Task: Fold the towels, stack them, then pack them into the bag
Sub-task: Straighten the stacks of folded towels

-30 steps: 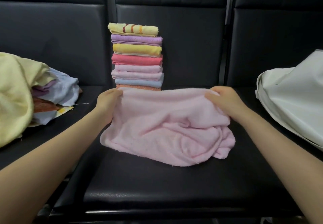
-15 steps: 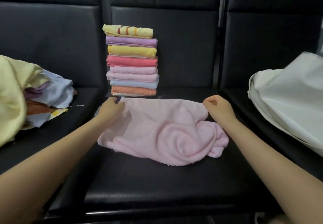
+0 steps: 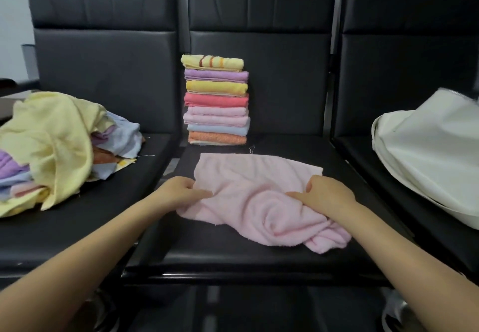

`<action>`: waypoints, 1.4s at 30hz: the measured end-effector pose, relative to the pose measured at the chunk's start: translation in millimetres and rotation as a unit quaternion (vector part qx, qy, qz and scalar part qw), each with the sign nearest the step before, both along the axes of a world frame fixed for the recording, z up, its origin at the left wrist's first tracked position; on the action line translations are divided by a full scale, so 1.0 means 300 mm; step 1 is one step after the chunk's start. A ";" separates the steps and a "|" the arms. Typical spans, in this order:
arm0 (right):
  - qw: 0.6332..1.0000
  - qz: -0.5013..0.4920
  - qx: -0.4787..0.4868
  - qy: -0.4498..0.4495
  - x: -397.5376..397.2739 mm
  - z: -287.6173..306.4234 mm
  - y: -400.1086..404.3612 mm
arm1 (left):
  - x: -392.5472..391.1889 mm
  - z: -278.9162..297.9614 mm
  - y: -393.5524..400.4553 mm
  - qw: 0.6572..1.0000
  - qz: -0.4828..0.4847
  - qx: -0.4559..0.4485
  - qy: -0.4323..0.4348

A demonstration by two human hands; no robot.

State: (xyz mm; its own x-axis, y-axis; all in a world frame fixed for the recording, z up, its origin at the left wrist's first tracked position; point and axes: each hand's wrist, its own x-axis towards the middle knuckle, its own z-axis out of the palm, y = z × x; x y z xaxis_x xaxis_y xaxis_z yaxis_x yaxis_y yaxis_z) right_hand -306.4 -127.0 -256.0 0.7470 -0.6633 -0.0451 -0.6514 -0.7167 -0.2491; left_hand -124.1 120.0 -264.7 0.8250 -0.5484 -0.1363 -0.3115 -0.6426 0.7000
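A pale pink towel (image 3: 248, 184) lies on the middle black seat (image 3: 207, 248), its far edge flat and its near part bunched and rumpled. My left hand (image 3: 178, 191) pinches the towel's left side, thumb lying on the cloth. My right hand (image 3: 326, 195) grips the bunched cloth to the right of centre. Behind the towel, against the seat back, stands a stack of several folded towels (image 3: 216, 101) in yellow, purple, red, pink, blue and orange. A white bag (image 3: 427, 155) lies on the right seat.
A loose heap of unfolded towels (image 3: 51, 150), mostly pale yellow with purple, blue and orange pieces, covers the left seat. Black seat backs close off the far side. Gaps with metal frame run between the seats.
Both hands let go of the towel's far corners and moved nearer to me, taking hold of the bunched middle. The far edge now lies flat on the seat.
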 end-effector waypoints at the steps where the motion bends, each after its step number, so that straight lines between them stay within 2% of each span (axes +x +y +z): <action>1: 1.000 0.022 0.013 -0.003 0.003 -0.001 -0.001 | -0.003 0.000 0.006 1.000 -0.015 0.002 -0.013; 3: 0.996 0.065 0.051 -0.033 0.015 -0.010 -0.009 | -0.001 0.002 0.010 0.999 -0.035 -0.024 -0.003; 5: 0.987 0.090 0.090 -0.094 0.022 -0.011 -0.015 | 0.002 0.004 0.002 0.995 -0.037 -0.092 0.027; 9: 0.933 0.060 0.239 -0.262 0.042 0.038 -0.029 | 0.013 0.031 -0.071 0.963 0.018 -0.250 0.095; 12: 0.923 0.047 0.266 -0.273 0.074 0.056 -0.050 | 0.047 0.063 -0.141 0.937 0.059 -0.314 0.142; 14: 0.922 0.036 0.269 -0.277 0.104 0.048 -0.066 | 0.070 0.073 -0.181 0.907 0.101 -0.358 0.197; 16: 0.888 -0.011 0.291 -0.357 0.143 0.055 -0.090 | 0.094 0.086 -0.212 0.870 0.122 -0.412 0.241; 18: 0.825 -0.075 0.329 -0.454 0.180 0.076 -0.121 | 0.132 0.086 -0.230 0.840 0.119 -0.469 0.246; 19: 0.801 -0.093 0.346 -0.479 0.196 0.081 -0.139 | 0.152 0.080 -0.232 0.837 0.111 -0.482 0.233; 21: 0.784 -0.078 0.388 -0.478 0.214 0.067 -0.169 | 0.188 0.057 -0.233 0.859 0.080 -0.462 0.205; 23: 0.815 -0.045 0.401 -0.417 0.220 0.027 -0.186 | 0.210 0.019 -0.232 0.898 0.071 -0.394 0.183; 25: 0.855 -0.044 0.374 -0.357 0.212 0.004 -0.187 | 0.226 -0.013 -0.222 0.928 0.110 -0.314 0.169; 28: 0.874 -0.078 0.340 -0.337 0.182 0.005 -0.186 | 0.229 -0.030 -0.196 0.954 0.134 -0.225 0.144; 29: 0.890 -0.085 0.327 -0.306 0.162 0.017 -0.174 | 0.215 -0.028 -0.183 0.965 0.127 -0.195 0.122; 32: 0.962 -0.080 0.231 -0.120 0.096 0.046 -0.127 | 0.144 -0.021 -0.146 0.985 0.101 -0.131 0.048; 34: 0.980 -0.048 0.186 -0.047 0.068 0.053 -0.087 | 0.081 -0.009 -0.124 0.990 0.091 -0.103 0.018; 38: 0.974 0.011 0.225 -0.038 0.064 0.036 -0.008 | -0.021 -0.008 -0.091 0.996 0.024 -0.075 0.031; 40: 0.956 0.006 0.272 -0.113 0.057 0.020 0.016 | -0.060 -0.014 -0.079 0.994 -0.035 -0.095 0.050; 42: 0.935 0.036 0.285 -0.210 0.042 0.010 0.032 | -0.081 -0.017 -0.076 0.986 -0.044 -0.152 0.054</action>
State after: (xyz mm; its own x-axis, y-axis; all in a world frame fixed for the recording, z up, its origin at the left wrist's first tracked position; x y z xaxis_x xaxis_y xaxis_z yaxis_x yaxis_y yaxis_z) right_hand -293.8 -117.5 -253.1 0.8205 -0.5675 -0.0684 -0.3651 -0.4282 -0.8267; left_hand -148.3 97.2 -269.7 0.7626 -0.6457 -0.0389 -0.2704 -0.3728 0.8877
